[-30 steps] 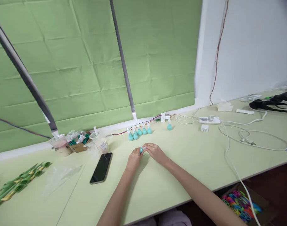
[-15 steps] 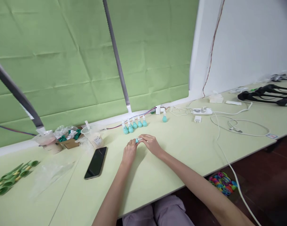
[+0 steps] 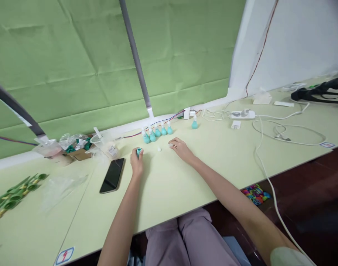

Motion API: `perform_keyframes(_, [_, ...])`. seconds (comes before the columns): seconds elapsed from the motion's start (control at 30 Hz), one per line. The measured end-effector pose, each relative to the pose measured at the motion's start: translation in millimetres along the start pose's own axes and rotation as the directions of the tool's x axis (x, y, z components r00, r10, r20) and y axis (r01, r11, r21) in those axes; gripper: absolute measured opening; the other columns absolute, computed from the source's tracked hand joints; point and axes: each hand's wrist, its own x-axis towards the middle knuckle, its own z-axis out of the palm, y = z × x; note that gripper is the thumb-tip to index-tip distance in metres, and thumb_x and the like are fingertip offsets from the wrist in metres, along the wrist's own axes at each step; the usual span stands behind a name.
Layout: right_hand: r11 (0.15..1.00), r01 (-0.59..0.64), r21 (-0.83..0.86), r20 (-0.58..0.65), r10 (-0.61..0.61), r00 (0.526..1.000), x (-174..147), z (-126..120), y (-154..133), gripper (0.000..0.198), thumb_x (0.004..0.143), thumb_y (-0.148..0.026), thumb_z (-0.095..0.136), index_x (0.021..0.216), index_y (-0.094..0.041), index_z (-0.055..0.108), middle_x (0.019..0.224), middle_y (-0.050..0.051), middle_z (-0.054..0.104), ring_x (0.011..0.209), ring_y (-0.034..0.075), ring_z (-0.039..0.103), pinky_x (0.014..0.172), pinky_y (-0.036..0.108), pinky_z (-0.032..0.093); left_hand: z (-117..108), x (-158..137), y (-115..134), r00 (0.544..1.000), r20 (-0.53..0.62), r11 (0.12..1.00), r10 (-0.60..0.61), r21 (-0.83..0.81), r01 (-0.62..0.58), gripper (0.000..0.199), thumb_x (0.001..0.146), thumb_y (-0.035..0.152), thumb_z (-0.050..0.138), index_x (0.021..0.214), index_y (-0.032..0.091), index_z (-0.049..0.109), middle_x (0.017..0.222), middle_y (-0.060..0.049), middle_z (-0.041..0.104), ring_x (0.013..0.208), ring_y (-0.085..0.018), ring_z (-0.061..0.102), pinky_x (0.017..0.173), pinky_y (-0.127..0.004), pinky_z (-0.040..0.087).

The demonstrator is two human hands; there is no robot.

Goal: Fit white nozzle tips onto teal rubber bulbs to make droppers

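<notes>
My left hand [image 3: 136, 162] is closed around a small teal squeeze bottle [image 3: 139, 152], whose open top faces up with no white top on it. Away to the right, my right hand [image 3: 180, 148] pinches a small whitish bottle top [image 3: 170, 145], blurred and partly covered by the fingers. Between the two hands a tiny white piece [image 3: 159, 149] lies on the table. Behind them stands a row of several teal bottles with white tops [image 3: 157, 132]. Another such bottle [image 3: 194, 123] stands alone to the right.
A black phone [image 3: 112, 176] lies left of my left hand. Beyond it are a plastic cup [image 3: 105, 146], a cardboard box [image 3: 81, 154] and green spoon-like items [image 3: 16, 195]. On the right, a white power strip [image 3: 243, 114] and loose cables [image 3: 289, 139] lie on the table [image 3: 163, 192].
My hands were together on the teal bottle and have moved apart. The bottle went left and upright in my left hand; the whitish top came off with my right. The tiny white piece now shows.
</notes>
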Motion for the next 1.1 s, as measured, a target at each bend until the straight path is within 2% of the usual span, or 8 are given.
perform_keyframes(0.1, [0.983, -0.001, -0.183, 0.073, 0.014, 0.997, -1, 8, -3, 0.028, 0.081, -0.011, 0.047, 0.104, -0.020, 0.061, 0.098, 0.006, 0.057, 0.092, 0.017, 0.053, 0.082, 0.030, 0.039, 12, 2, -6, 0.994, 0.075, 0.987, 0.077, -0.148, -0.065, 0.031, 0.081, 0.044, 0.044, 0.092, 0.020, 0.060, 0.106, -0.006, 0.059, 0.104, -0.020, 0.049, 0.085, -0.031, 0.037])
perform_keyframes(0.27, [0.922, 0.011, -0.387, 0.118, 0.038, 0.992, 0, 14, -2, 0.044, 0.081, -0.016, 0.052, 0.124, -0.022, 0.046, 0.105, 0.008, 0.059, 0.097, 0.022, 0.050, 0.081, 0.034, 0.029, 19, 7, -19, 0.964, 0.267, 0.934, 0.018, -0.348, 0.079, 0.036, 0.077, 0.045, 0.049, 0.097, 0.017, 0.059, 0.099, -0.007, 0.062, 0.086, -0.018, 0.055, 0.073, -0.029, 0.043])
perform_keyframes(0.53, [0.938, -0.046, -0.344, 0.077, 0.077, 0.994, -2, 11, 2, 0.058, 0.077, -0.027, 0.059, 0.129, -0.021, 0.036, 0.109, 0.009, 0.059, 0.098, 0.024, 0.050, 0.079, 0.033, 0.025, 25, 6, -27, 0.966, 0.254, 0.924, -0.056, -0.353, 0.147, 0.043, 0.070, 0.039, 0.062, 0.107, 0.019, 0.052, 0.110, -0.010, 0.056, 0.102, -0.020, 0.053, 0.091, -0.040, 0.039])
perform_keyframes(0.7, [0.967, -0.188, -0.174, -0.196, 0.154, 0.969, 1, -8, 7, 0.045, 0.078, -0.024, 0.053, 0.122, -0.024, 0.042, 0.106, 0.005, 0.060, 0.086, 0.020, 0.055, 0.079, 0.034, 0.028, 12, 6, -20, 0.997, 0.058, 0.941, -0.058, -0.329, 0.074, 0.057, 0.068, 0.034, 0.065, 0.119, 0.025, 0.040, 0.121, -0.009, 0.048, 0.111, -0.021, 0.045, 0.095, -0.043, 0.034])
perform_keyframes(0.77, [0.961, -0.264, -0.082, -0.334, 0.223, 0.916, 2, -16, 11, 0.039, 0.078, -0.020, 0.049, 0.117, -0.023, 0.045, 0.103, 0.004, 0.061, 0.081, 0.017, 0.056, 0.079, 0.034, 0.029, 2, 8, -19, 0.993, -0.097, 0.961, -0.062, -0.274, 0.033, 0.055, 0.068, 0.032, 0.065, 0.117, 0.024, 0.041, 0.115, -0.008, 0.050, 0.102, -0.019, 0.048, 0.090, -0.039, 0.037])
perform_keyframes(0.87, [0.936, -0.347, 0.060, -0.468, 0.333, 0.818, 2, -25, 21, 0.034, 0.077, -0.014, 0.042, 0.109, -0.021, 0.049, 0.098, 0.003, 0.063, 0.075, 0.015, 0.056, 0.078, 0.032, 0.033, -12, 10, -20, 0.946, -0.309, 0.987, -0.094, -0.153, 0.049, 0.052, 0.064, 0.026, 0.066, 0.110, 0.021, 0.043, 0.092, -0.002, 0.056, 0.078, -0.014, 0.051, 0.080, -0.033, 0.040])
perform_keyframes(1.0, [0.884, -0.412, 0.221, -0.515, 0.464, 0.720, 2, -32, 38, 0.033, 0.072, -0.011, 0.039, 0.101, -0.020, 0.054, 0.091, 0.002, 0.064, 0.072, 0.015, 0.055, 0.074, 0.030, 0.037, -20, 9, -22, 0.922, -0.363, 0.989, -0.135, -0.113, 0.100, 0.050, 0.062, 0.023, 0.067, 0.106, 0.021, 0.043, 0.072, 0.006, 0.057, 0.057, -0.009, 0.045, 0.070, -0.027, 0.040])
perform_keyframes(1.1, [0.838, -0.464, 0.287, -0.469, 0.546, 0.694, 1, -32, 47, 0.032, 0.070, -0.010, 0.039, 0.095, -0.019, 0.057, 0.089, 0.003, 0.065, 0.071, 0.015, 0.055, 0.072, 0.029, 0.039, -20, 8, -21, 0.925, -0.354, 0.989, -0.140, -0.096, 0.113, 0.048, 0.061, 0.024, 0.067, 0.103, 0.021, 0.044, 0.070, 0.006, 0.059, 0.055, -0.009, 0.045, 0.068, -0.026, 0.040])
